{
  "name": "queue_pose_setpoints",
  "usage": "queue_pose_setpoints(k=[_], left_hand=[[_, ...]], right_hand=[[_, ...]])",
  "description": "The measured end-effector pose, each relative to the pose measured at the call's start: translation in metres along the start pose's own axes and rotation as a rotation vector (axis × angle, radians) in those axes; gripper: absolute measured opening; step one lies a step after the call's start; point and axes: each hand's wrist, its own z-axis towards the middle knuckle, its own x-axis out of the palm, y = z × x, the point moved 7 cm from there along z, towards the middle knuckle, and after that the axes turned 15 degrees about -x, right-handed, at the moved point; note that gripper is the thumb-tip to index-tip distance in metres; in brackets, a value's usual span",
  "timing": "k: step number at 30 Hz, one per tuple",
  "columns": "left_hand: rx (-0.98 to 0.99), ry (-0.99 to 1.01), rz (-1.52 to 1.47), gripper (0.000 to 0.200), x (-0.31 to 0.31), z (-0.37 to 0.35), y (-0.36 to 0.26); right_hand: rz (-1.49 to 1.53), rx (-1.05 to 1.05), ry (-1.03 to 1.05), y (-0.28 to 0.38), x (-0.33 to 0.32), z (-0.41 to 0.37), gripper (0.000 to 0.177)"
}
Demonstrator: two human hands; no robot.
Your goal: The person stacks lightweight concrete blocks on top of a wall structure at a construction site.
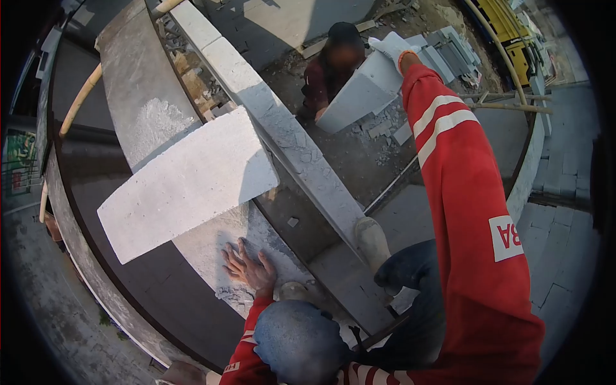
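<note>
My left hand lies with fingers spread on a dusty plank, holding nothing. Just beyond it, a large pale concrete block rests across the plank. My right arm reaches far out, and my right hand, in what looks like a white glove, grips the upper end of another pale block. That block hangs tilted over the rubble. A co-worker below has a hand at its lower end.
A narrow wall of pale blocks runs between me and the co-worker. My shoe is by its near end. Grey blocks are stacked beyond the rubble. Bamboo poles stand around the platform. A yellow vehicle is at upper right.
</note>
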Motion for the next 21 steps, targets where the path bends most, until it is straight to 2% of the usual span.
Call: queue_pose_setpoints(k=[2,3,4,5,6,7,8,10,12,13,15,16,17,18,19,21], left_hand=[[0.000,0.021,-0.002,0.064,-0.002,-0.003,0.000],[-0.002,0.030,0.016,0.066,-0.005,-0.002,-0.001],[-0.014,0.068,0.026,0.068,-0.004,0.001,0.000],[-0.035,0.111,0.032,0.070,-0.011,0.000,-0.001],[-0.011,0.201,0.077,0.072,-0.027,0.002,-0.007],[0.019,0.304,0.124,0.075,-0.043,0.005,-0.009],[-0.012,0.324,0.137,0.075,-0.056,0.011,0.002],[-0.206,0.790,-0.244,0.080,-0.056,0.021,0.034],[-0.331,0.862,-0.213,0.082,-0.104,0.031,0.039],[-0.201,0.864,-0.136,0.082,-0.132,0.034,0.020],[-0.128,0.907,-0.057,0.083,-0.196,0.035,-0.048],[-0.163,0.982,-0.109,0.085,-0.214,0.033,-0.084],[-0.190,1.040,-0.285,0.086,-0.231,0.027,-0.123],[-0.318,1.133,-0.446,0.089,-0.240,0.019,-0.159],[-0.486,1.120,-0.636,0.093,-0.242,0.004,-0.184],[-0.789,1.157,-0.799,0.100,-0.230,-0.055,-0.225]], right_hand=[[0.036,0.028,-0.018,0.019,-0.028,-0.060,0.081],[0.129,0.074,-0.114,0.021,-0.035,-0.092,0.086],[0.397,0.207,-0.243,0.006,-0.030,-0.121,0.100],[0.658,0.326,-0.414,-0.010,-0.024,-0.152,0.121],[0.739,0.344,-0.364,0.003,-0.045,-0.183,0.137],[0.678,0.321,-0.327,0.001,-0.062,-0.204,0.133],[0.667,0.317,-0.289,0.002,-0.074,-0.226,0.133],[0.680,0.205,-0.354,0.004,-0.121,-0.264,0.123],[0.640,0.157,-0.333,0.006,-0.177,-0.292,0.120],[0.606,0.100,-0.325,0.012,-0.209,-0.304,0.117],[0.493,0.027,-0.244,0.033,-0.288,-0.329,0.115],[0.415,-0.042,-0.211,0.035,-0.320,-0.339,0.113],[0.334,-0.118,-0.187,0.037,-0.353,-0.348,0.112],[0.390,-0.131,-0.104,0.048,-0.386,-0.361,0.110],[0.436,-0.144,-0.023,0.060,-0.421,-0.373,0.108],[0.398,-0.239,0.063,0.083,-0.485,-0.395,0.109]])
